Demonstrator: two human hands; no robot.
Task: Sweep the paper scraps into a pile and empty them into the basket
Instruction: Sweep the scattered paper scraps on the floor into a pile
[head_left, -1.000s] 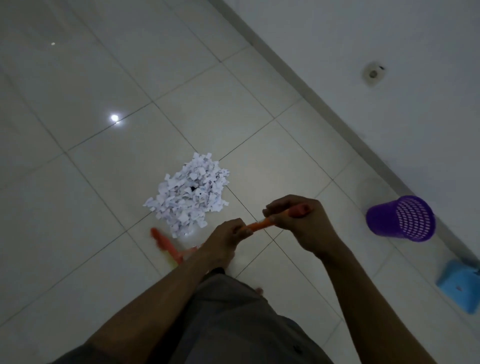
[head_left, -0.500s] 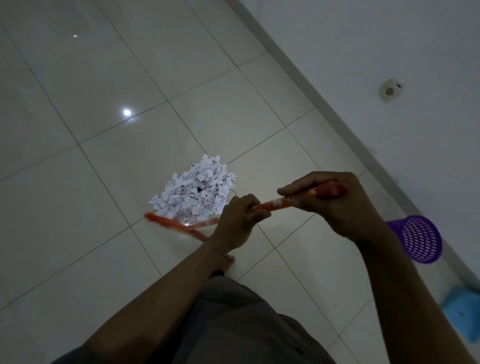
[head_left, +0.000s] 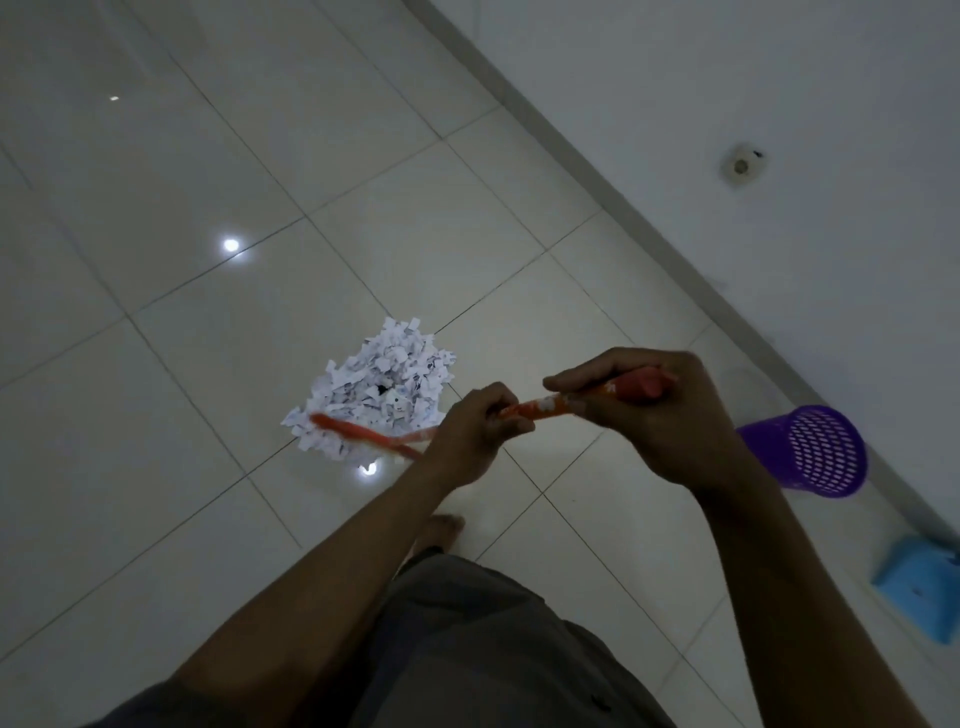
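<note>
Pushed forward by left grip (head_left: 475, 431) and right grip (head_left: 654, 415), both clenching the broom handle (head_left: 537, 408), the broom head (head_left: 358, 431) now overlaps the paper scraps (head_left: 387, 374). Short, low strokes should keep them heaped; the basket (head_left: 802, 449) lies tipped, far right.
</note>
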